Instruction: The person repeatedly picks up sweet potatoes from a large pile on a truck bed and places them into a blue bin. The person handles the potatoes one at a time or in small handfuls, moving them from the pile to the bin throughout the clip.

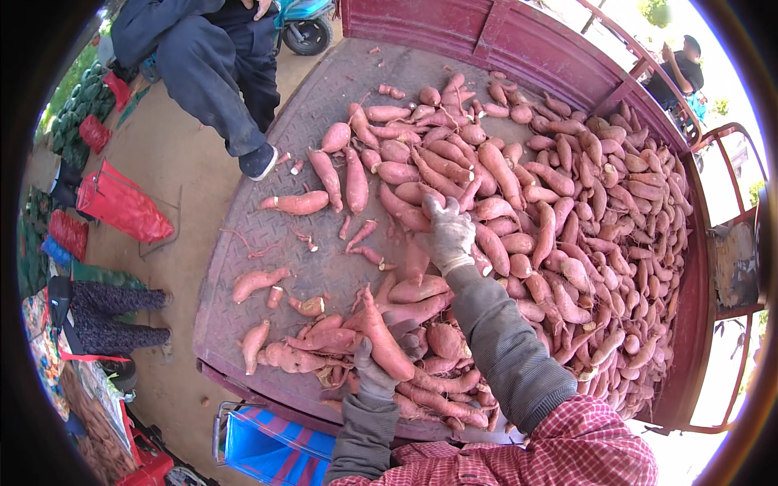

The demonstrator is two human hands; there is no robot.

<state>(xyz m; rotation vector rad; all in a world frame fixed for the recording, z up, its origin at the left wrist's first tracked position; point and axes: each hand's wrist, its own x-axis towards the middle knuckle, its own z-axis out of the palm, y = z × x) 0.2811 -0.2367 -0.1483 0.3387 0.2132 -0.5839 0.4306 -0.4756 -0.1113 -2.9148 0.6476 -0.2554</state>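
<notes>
My left hand point(379, 371), in a grey work glove, is closed around a large reddish sweet potato point(381, 338) that it holds tilted over the near end of the truck bed. Farther forward, my gloved right hand point(448, 233) reaches over the pile of sweet potatoes point(600, 219). Its fingers are apart and rest among the roots; their undersides are hidden. Close to its palm, another sweet potato point(416, 259) looks blurred. Several more sweet potatoes lie around my left hand, and broken pieces point(312, 306) are scattered to its left.
A red metal side wall point(535, 49) borders the truck bed point(243, 283). A person's shoe point(259, 162) is at the bed's left edge. Below that edge are a blue striped bag point(271, 445) and a red bag point(121, 202). Another person point(681, 73) is beyond the wall.
</notes>
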